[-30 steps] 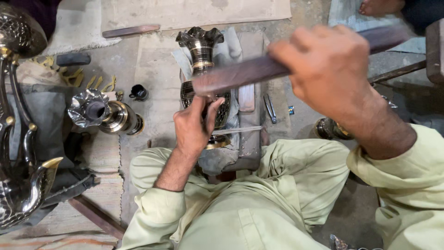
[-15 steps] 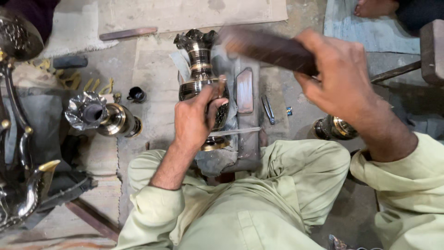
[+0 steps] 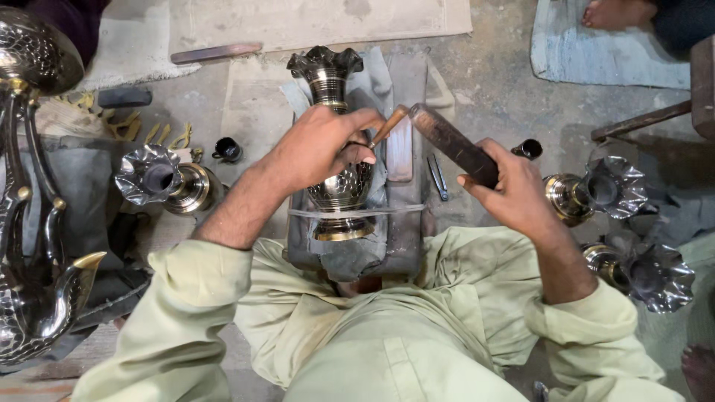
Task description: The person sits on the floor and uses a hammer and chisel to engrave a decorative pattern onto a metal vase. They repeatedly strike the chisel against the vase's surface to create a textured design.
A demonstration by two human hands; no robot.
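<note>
A dark engraved brass vase lies on its side on a grey padded block, tied down by a thin band. My left hand rests on the vase's belly and grips a small wooden-handled chisel set against the metal. My right hand grips a dark wooden mallet bar, whose far end is down at the chisel's top.
A ruffled-mouth vase lies left; two more lie right. A large brass ewer stands far left. Small tools, a black cup, a flat bar and another person's foot are around.
My right hand swung the mallet bar from raised high down onto the chisel. My left hand stayed on the vase with the chisel.
</note>
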